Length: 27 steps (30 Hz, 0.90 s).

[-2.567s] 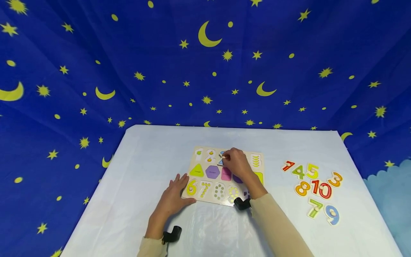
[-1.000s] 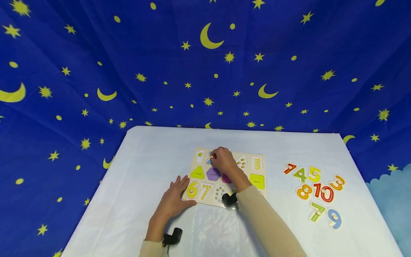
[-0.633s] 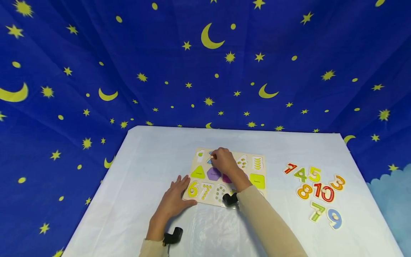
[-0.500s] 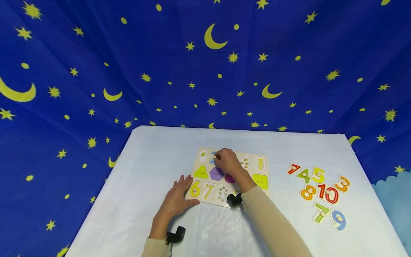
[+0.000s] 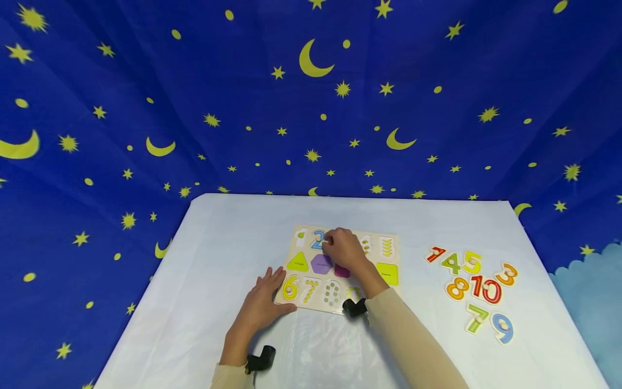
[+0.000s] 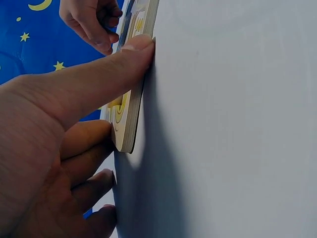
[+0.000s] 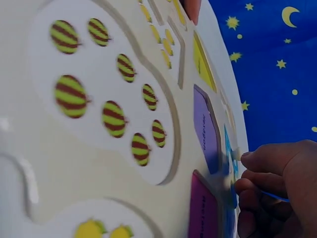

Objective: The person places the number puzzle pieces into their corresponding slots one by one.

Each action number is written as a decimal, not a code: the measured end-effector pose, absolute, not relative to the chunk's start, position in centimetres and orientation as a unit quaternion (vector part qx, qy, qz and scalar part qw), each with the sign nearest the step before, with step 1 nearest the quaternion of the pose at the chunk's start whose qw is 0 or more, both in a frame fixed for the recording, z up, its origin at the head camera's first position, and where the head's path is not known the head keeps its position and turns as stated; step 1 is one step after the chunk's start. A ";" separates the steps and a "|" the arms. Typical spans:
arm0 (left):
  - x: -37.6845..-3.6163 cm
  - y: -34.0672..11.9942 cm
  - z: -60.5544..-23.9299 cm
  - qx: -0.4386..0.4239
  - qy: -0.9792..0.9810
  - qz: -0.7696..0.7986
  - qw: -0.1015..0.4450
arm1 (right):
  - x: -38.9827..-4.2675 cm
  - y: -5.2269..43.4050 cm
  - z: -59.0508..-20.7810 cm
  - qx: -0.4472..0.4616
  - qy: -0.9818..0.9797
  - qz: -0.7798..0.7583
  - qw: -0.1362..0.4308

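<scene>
The blue number 2 [image 5: 318,239] sits in the back row of the puzzle board [image 5: 389,286], second slot from the board's left edge, and the right hand [image 5: 345,249] is bunched over its right side. From the head view it looks like the fingertips pinch the little knob, and in the right wrist view the curled fingers [image 7: 262,161] sit right at the blue edge, so I'd call that grip clamped on the piece. I can't tell whether the 2 is fully seated or riding a bit high.

That's the risk, I think: if it's slightly twisted it'll catch on the cutout rim and sit crooked, and pushing harder would jam it or tip the board up.

The left hand [image 5: 262,300] lies flat with straight fingers against the board's front left corner, thumb [image 6: 106,74] along its near edge, holding nothing. If that hand eases off, the board could skate on the slick white surface [image 5: 233,227].

The yellow 6 [image 5: 290,286] is just beside those fingers, so a bump could pop it out. The loose numbers [image 5: 473,281] lie well apart near the surface's right edge, out of harm's way.
</scene>
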State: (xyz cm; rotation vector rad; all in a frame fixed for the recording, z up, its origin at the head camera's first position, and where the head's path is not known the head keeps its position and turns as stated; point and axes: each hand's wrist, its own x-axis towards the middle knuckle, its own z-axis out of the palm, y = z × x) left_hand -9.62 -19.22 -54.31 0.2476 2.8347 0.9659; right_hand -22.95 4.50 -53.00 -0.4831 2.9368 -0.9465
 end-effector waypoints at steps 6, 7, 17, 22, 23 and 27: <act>-9.4 -19.2 -54.3 0.072 0.943 0.316 0.078 | -22.0 5.1 -53.0 -0.137 0.939 -0.314 0.001; -9.4 -19.2 -54.3 0.069 0.943 0.316 0.078 | -21.9 5.2 -53.0 -0.136 0.939 -0.315 -0.001; -9.7 -19.0 -54.1 0.051 0.945 0.310 0.090 | -21.4 6.9 -52.8 -0.115 0.943 -0.311 -0.020; -9.5 -19.2 -54.1 0.054 0.945 0.311 0.085 | -20.9 7.8 -52.8 -0.102 0.944 -0.313 -0.028; -9.5 -19.2 -54.1 0.056 0.945 0.312 0.084 | -20.8 8.0 -52.8 -0.100 0.944 -0.313 -0.028; -9.6 -19.1 -54.2 0.060 0.943 0.316 0.082 | -20.5 8.7 -52.7 -0.098 0.946 -0.307 -0.032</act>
